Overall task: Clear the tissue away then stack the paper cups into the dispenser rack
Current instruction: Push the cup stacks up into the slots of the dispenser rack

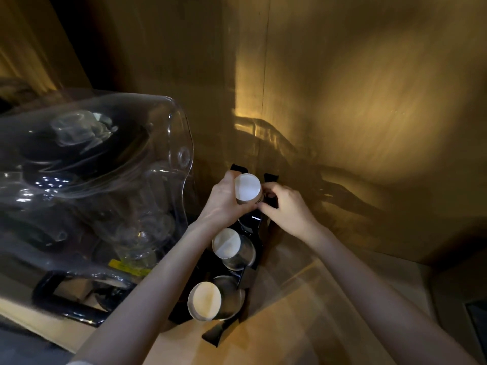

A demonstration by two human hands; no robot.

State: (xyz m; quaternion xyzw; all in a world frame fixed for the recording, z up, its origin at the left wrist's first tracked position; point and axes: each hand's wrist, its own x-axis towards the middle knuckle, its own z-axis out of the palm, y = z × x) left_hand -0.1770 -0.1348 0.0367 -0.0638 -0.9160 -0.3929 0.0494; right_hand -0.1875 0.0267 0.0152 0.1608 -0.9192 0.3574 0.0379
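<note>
A black dispenser rack (251, 279) stands on the wooden counter by the wall. Upside-down paper cups sit in two of its slots: one in the middle (226, 243) and one nearest me (205, 300), white bottoms up. Over the rack's far slot, my left hand (222, 204) grips a stack of paper cups (247, 190), bottom up. My right hand (286, 206) pinches the same stack from the right side. No tissue is in view.
A large clear plastic cover (110, 167) over dark dishes and glassware fills the left side on a black-framed tray (68, 309). A wooden wall (355, 114) rises right behind the rack. Bare wooden counter (303, 312) lies to the right.
</note>
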